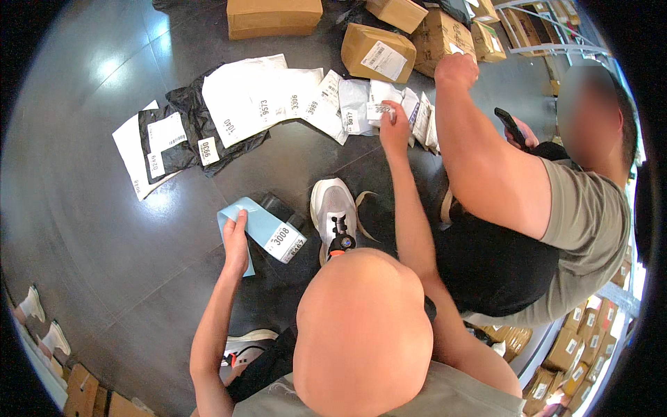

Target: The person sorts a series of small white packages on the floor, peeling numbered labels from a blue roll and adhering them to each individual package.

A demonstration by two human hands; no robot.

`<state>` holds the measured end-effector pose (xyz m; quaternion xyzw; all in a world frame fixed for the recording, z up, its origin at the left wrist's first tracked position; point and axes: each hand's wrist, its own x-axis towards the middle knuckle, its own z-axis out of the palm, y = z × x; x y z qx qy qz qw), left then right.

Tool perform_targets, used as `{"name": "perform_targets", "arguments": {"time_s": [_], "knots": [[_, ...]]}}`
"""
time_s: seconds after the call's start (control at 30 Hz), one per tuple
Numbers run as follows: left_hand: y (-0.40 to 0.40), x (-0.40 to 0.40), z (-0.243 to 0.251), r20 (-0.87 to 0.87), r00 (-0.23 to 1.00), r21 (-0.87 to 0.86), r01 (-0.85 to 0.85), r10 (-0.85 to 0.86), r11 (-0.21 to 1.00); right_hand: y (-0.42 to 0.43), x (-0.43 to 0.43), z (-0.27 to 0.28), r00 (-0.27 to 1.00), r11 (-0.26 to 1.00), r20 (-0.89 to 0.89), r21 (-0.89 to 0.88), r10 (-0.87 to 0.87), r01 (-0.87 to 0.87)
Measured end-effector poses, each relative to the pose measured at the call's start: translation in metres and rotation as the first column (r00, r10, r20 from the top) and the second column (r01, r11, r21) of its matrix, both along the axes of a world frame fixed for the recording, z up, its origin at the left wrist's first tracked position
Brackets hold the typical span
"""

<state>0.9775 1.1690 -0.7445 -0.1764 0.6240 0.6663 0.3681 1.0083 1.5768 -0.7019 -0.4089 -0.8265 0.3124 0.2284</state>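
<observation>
My left hand [237,242] grips a folded strip of light blue label backing [250,213] with white printed labels at its lower end. My right hand [396,127] reaches to the row of parcels, its fingertips on a small white printed label [383,110] over a white mailer bag [384,91]. Whether the label is stuck to the bag cannot be told. White poly mailers [245,99] and black plastic mailers [172,133] overlap in a curved row on the floor, several bearing white labels. A dark cylindrical object [281,211] lies partly behind the blue strip.
Cardboard boxes [274,20] stand beyond the mailers. At my right a crouching person [589,208] touches a taped carton [443,39] and holds a black phone [510,127]. Shelves with small cartons [565,341] are at lower right. My shoe [333,208] is near the blue strip.
</observation>
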Motion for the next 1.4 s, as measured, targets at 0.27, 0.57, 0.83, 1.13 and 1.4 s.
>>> {"name": "perform_targets", "arguments": {"time_s": [0.27, 0.57, 0.83, 1.13, 1.4], "knots": [[0.002, -0.013, 0.003, 0.169, 0.984, 0.239, -0.087, 0.047, 0.967, 0.072, -0.006, 0.010, 0.873, 0.915, 0.289, -0.032, 0.393, -0.402], [-0.019, -0.021, -0.025, 0.300, 0.947, 0.268, -0.203, 0.119, 0.942, 0.079, -0.006, -0.002, 0.601, 0.785, 0.586, -0.101, 0.544, -0.612], [-0.017, -0.029, -0.007, 0.240, 0.962, 0.155, -0.173, 0.133, 0.973, 0.014, -0.012, 0.000, 0.894, 0.616, 0.441, 0.683, 0.079, -0.392], [-0.002, -0.026, -0.005, 0.190, 0.969, 0.061, -0.169, 0.155, 0.984, 0.047, -0.018, -0.032, 0.854, 0.876, 0.482, 0.305, 0.197, -0.374], [-0.008, -0.021, -0.011, 0.036, 0.992, -0.009, -0.117, 0.117, 0.993, -0.129, -0.033, 0.003, 0.830, 0.722, -0.067, -0.458, 0.553, -0.518]]}}
